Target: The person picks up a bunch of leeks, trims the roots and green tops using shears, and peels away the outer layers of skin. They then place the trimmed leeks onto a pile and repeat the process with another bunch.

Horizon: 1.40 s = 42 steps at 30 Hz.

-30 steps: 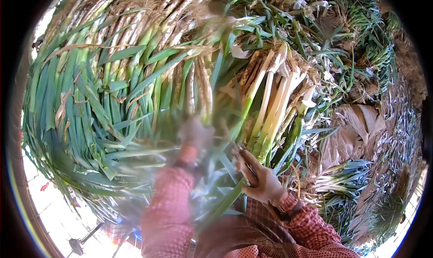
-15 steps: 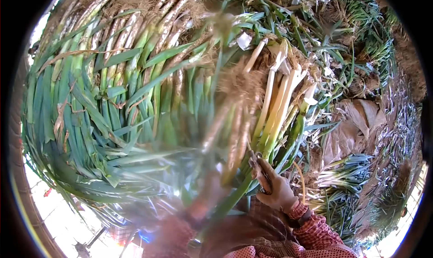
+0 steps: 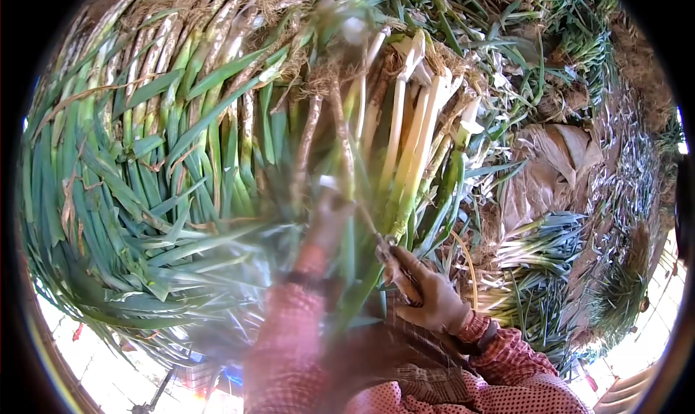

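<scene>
Two soil-streaked onion stalks (image 3: 342, 135) are seen near the middle of the view, brownish white along the shanks, with tangled, hairy roots at the 12 o'clock end and green showing lower down. Their lower ends are met by the left hand (image 3: 329, 208), which is blurred; how far its fingers are closed, and whether either stalk is gripped, cannot be told. One metal hand tool (image 3: 397, 273) is held in the right hand (image 3: 434, 298), at 5 o'clock from the stalks, with the fingers curled around it. Its thin tip is pointed toward 11 o'clock.

Just beside the stalks, at 3 o'clock, at least four pale stalks (image 3: 423, 139) are bunched, cream-white above and light green below. At 9 o'clock a large heap of rooted onions (image 3: 145, 146) is spread, too many to be counted, with roots toward 12 o'clock and long leaves hanging below. One thin yellow tube (image 3: 470, 269) is seen curving near the right hand. Farther out, toward 3 o'clock, one crumpled brown sheet (image 3: 546, 171) is laid, with one bundle of smaller onions (image 3: 539, 240) below it.
</scene>
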### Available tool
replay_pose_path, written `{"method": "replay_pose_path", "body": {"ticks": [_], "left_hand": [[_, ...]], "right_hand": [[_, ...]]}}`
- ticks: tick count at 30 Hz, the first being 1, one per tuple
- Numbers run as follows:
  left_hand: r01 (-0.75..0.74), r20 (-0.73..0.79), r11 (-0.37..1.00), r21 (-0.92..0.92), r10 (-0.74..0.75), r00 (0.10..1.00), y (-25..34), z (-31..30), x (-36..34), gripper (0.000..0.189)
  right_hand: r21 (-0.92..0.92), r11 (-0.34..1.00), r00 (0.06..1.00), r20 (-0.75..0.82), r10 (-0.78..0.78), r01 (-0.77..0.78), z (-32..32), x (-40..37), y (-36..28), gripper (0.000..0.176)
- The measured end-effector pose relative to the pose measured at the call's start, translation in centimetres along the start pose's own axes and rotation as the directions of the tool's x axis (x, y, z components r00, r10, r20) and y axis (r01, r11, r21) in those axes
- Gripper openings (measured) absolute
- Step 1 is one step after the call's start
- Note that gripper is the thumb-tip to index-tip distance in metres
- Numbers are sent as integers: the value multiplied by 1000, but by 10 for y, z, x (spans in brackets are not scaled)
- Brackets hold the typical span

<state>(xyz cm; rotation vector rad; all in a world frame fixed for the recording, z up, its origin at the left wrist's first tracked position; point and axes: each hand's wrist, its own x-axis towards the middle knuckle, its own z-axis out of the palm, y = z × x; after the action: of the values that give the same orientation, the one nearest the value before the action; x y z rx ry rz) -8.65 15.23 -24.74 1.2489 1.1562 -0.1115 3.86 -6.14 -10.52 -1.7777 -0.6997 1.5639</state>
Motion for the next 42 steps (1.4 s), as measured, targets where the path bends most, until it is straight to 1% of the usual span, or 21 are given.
{"method": "replay_pose_path", "body": {"ticks": [4, 6, 9, 10, 11, 13, 15, 17, 18, 21, 22, 23, 25, 28, 29, 31, 34, 36, 38, 40, 42], "left_hand": [[114, -97, 947, -302, -149, 984, -2, -1, -18, 23], [123, -67, 902, -413, -165, 984, -27, -11, -25, 23], [219, 122, 881, -420, -185, 975, -31, -23, -41, 28], [-10, 67, 966, -258, 28, 997, -39, -20, -46, 34], [-92, -6, 994, -62, 92, 996, -47, -18, -48, 35], [-200, -108, 917, 345, 251, 962, -70, -15, -48, 38], [6, -154, 997, 81, 6, 988, -75, -17, -48, 42], [164, -75, 964, -209, -183, 980, -42, -16, -60, 45], [158, -72, 968, -195, -175, 982, -33, -18, -65, 43], [38, -135, 983, 179, -13, 991, -47, -35, -63, 35], [-279, -210, 897, 344, 363, 908, -49, -33, -66, 30], [-220, -380, 897, 383, 370, 848, -66, -27, -63, 27], [-215, -355, 852, 478, 412, 839, -65, -30, -66, 26], [-9, -490, 925, 380, 210, 846, -82, -42, -51, 27], [-10, -485, 907, 422, 235, 842, -90, -50, -44, 30], [7, -475, 957, 289, 137, 869, -93, -56, -37, 33], [89, -440, 962, 260, 36, 897, -99, -64, -24, 36], [153, -468, 981, 122, -79, 880, -113, -66, -13, 33], [117, -464, 965, 236, 6, 886, -124, -65, -10, 30], [169, -402, 982, 86, -121, 907, -133, -61, -7, 30], [120, -391, 980, 159, -49, 919, -136, -56, -4, 31]], "right_hand": [[-6, 990, 979, 143, 142, -143, 2, 3, 0, 102], [-48, 990, 973, 180, 141, -135, 6, -6, 2, 102], [-92, 989, 974, 184, 133, -118, 9, -2, -3, 100], [-97, 988, 974, 181, 139, -123, 9, 5, -8, 99], [-104, 987, 974, 174, 143, -126, 8, 13, -11, 99], [-86, 994, 997, 50, 65, -61, 12, 38, -5, 98], [-21, 994, 994, -28, 106, -106, 10, 64, -5, 98], [4, 993, 981, -151, -119, 121, 12, 69, 8, 100], [16, 1000, 999, -43, -18, 19, 7, 60, -5, 101], [34, 996, 979, 187, 79, -87, 15, 8, -9, 93], [24, 998, 981, 187, 49, -55, 20, -2, -5, 93], [18, 1000, 982, 190, 21, -24, 27, -12, 0, 92], [25, 1000, 981, 195, -4, -1, 35, -17, -1, 92], [32, 999, 981, 193, -21, 15, 41, -13, -4, 93], [28, 999, 982, 187, -29, 24, 45, -15, -1, 93], [26, 998, 985, 162, -63, 60, 52, -15, 6, 94], [11, 996, 990, 105, -92, 91, 54, -9, 11, 95], [-11, 998, 996, 71, -56, 57, 47, 4, 8, 95], [6, 998, 998, 22, -65, 65, 41, 24, 6, 96], [27, 996, 996, -36, -80, 81, 37, 48, 9, 95], [21, 991, 985, -113, -127, 130, 30, 75, 10, 95]]}}
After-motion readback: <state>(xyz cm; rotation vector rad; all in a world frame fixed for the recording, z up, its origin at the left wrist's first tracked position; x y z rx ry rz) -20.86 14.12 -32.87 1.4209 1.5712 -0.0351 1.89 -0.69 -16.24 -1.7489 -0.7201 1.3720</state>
